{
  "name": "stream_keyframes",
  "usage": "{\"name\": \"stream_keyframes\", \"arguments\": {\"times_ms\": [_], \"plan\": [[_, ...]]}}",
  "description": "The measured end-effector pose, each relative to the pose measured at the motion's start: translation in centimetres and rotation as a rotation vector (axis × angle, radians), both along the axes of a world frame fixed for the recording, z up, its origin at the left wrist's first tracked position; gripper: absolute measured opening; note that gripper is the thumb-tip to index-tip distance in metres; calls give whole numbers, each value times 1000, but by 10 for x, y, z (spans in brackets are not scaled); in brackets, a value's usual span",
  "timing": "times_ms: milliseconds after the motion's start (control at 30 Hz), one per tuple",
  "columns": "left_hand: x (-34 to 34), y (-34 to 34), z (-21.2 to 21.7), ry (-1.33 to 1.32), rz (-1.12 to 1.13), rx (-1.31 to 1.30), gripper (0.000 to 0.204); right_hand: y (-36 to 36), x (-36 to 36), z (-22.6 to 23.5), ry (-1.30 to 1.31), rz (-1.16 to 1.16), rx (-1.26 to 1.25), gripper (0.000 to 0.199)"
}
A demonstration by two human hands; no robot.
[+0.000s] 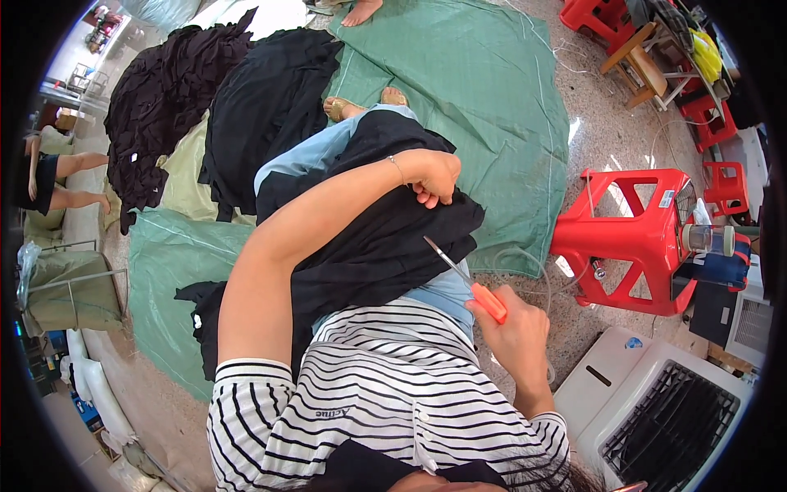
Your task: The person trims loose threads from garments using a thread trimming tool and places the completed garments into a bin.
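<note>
Black cloth (361,262) lies bunched across my lap, over light blue trousers. My left hand (433,176) is closed over its far right part, fingertips curled down against the fabric; what lies under them is partly hidden. In my right hand (518,328), beside my right thigh, is a pair of scissors (490,303) with orange handles. Their slim metal blades point up and left toward the cloth, and appear to be together. The blade tip shows over the black fabric, below my left hand; whether it touches cannot be told.
A green tarp (467,74) covers the floor, with a black cloth pile (262,115) and a dark brown pile (168,98) at the far left. A red stool (627,230) holding a jar stands right, above a white appliance (648,402). Other people's bare feet show beyond.
</note>
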State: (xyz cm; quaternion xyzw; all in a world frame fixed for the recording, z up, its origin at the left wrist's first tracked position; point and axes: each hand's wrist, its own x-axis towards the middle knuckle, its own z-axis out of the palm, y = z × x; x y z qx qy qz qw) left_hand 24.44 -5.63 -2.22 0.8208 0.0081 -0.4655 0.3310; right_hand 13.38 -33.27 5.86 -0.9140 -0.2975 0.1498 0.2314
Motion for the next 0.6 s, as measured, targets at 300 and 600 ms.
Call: {"name": "stream_keyframes", "arguments": {"times_ms": [300, 600], "plan": [[-10, 4, -12, -312, 6, 57, 21, -28, 41, -44, -147, -326, -277, 42], [-122, 125, 52, -877, 1376, -1297, 51, -51, 61, -56, -80, -629, -30, 37]]}}
